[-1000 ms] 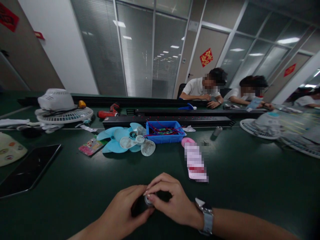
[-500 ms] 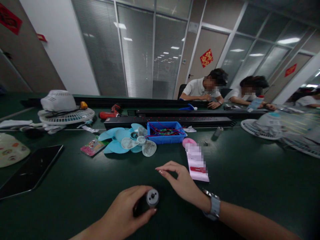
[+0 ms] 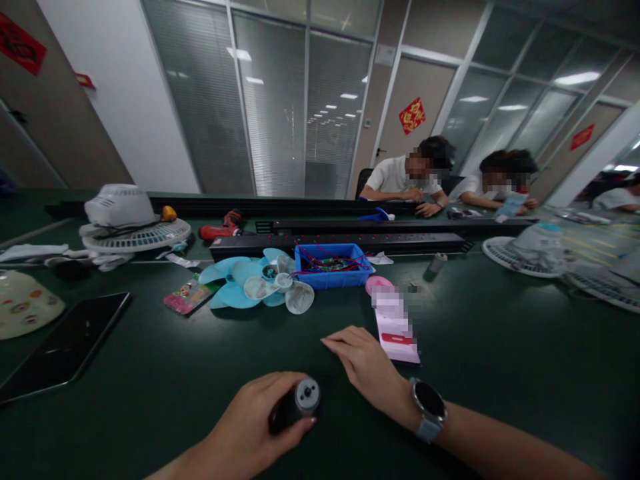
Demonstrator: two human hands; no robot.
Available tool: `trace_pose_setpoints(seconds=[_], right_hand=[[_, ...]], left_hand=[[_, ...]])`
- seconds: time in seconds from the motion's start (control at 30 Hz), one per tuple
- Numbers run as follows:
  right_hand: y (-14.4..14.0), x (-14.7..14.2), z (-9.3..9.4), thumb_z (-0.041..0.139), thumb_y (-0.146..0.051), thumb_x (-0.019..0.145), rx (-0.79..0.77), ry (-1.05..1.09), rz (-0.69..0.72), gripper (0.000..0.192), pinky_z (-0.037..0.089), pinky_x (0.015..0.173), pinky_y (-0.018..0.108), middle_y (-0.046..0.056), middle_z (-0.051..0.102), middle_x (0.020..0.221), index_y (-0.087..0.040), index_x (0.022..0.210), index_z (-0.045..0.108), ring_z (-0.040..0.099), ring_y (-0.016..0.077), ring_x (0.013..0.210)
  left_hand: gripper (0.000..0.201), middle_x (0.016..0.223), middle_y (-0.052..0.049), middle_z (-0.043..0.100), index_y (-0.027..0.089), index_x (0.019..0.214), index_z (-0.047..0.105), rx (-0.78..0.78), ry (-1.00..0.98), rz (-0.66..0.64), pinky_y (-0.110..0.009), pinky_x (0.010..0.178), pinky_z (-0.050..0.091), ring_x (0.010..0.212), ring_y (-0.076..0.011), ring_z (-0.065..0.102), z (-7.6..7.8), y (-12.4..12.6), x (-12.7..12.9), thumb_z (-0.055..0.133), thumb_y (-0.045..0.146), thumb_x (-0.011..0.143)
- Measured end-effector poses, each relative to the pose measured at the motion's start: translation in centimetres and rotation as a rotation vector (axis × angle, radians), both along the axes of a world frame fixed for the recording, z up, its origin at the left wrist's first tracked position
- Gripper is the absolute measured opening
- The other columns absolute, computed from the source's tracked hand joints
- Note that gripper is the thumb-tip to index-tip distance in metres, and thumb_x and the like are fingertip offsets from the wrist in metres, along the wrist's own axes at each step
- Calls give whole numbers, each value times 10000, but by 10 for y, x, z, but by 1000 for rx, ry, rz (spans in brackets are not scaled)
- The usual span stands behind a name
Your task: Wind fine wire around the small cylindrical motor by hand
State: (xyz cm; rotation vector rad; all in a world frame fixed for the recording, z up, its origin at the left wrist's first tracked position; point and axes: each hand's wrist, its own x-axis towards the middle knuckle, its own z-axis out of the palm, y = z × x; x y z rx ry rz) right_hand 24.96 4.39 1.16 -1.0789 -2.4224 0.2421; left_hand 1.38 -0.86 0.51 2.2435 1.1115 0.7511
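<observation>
My left hand [image 3: 255,423] grips a small dark cylindrical motor [image 3: 296,405] with a grey round end cap facing up, low over the green table [image 3: 500,360]. My right hand [image 3: 367,367], with a watch on the wrist, rests flat on the table just right of the motor, fingers together and holding nothing. A pink phone-like item [image 3: 395,323] lies just beyond the right hand.
Blue and clear fan blades [image 3: 255,283], a blue tray of wires [image 3: 333,265], a pink packet [image 3: 187,297], a tablet [image 3: 65,347], a white fan head [image 3: 127,220], a red drill [image 3: 220,225] and fan grilles [image 3: 520,257] lie around. People sit at the far side.
My right hand left the motor's end, moved right and settled palm down on the table. The left hand keeps holding the motor.
</observation>
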Motion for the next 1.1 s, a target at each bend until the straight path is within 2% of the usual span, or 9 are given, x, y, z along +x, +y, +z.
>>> trace_pose_setpoints(seconds=[0.2, 0.4, 0.57, 0.63, 0.77, 1.1], right_hand=[[1, -1, -3, 596, -126, 933, -11, 60, -17, 298, 510, 857, 408, 74, 725, 1102, -197, 1213, 669, 645, 237, 987], [8, -2, -7, 614, -140, 925, -38, 186, -21, 260, 509, 802, 351, 48, 765, 1001, -232, 1147, 715, 682, 201, 882], [-7, -11, 15, 662, -177, 905, -156, 465, -41, 198, 529, 832, 326, 10, 762, 1020, -259, 1072, 728, 703, 180, 918], [-20, -17, 26, 691, -184, 886, -188, 531, 19, 186, 532, 834, 300, -2, 763, 1008, -258, 1053, 726, 704, 167, 927], [-37, -24, 36, 687, -160, 889, -182, 484, 215, 174, 517, 815, 278, 6, 767, 956, -227, 1047, 720, 704, 148, 879], [-36, -26, 34, 673, -169, 906, -118, 465, 268, 102, 509, 796, 270, 14, 766, 917, -206, 990, 718, 699, 140, 847]], left_hand=[[354, 1063, -45, 739, 243, 1171, 628, -6, 6, 0, -321, 808, 579, 904, -226, 711, 0, -1, 0, 698, 225, 824], [379, 1077, -47, 738, 248, 1186, 620, 3, -10, 1, -319, 818, 574, 922, -228, 710, -3, 0, -1, 708, 221, 818], [348, 1040, -48, 736, 241, 1169, 624, 1, -2, -4, -303, 766, 574, 874, -222, 708, -1, 1, 0, 693, 220, 828], [340, 994, -39, 733, 239, 1160, 618, 9, 0, -9, -286, 707, 565, 811, -208, 702, -2, 0, 0, 687, 209, 829], [290, 923, -19, 717, 233, 1099, 613, 46, -33, -27, -272, 685, 536, 770, -190, 681, -4, -1, 0, 675, 162, 825], [265, 972, -21, 712, 227, 1087, 610, -5, -41, -55, -288, 739, 531, 838, -195, 681, 0, -1, 1, 656, 152, 837]])
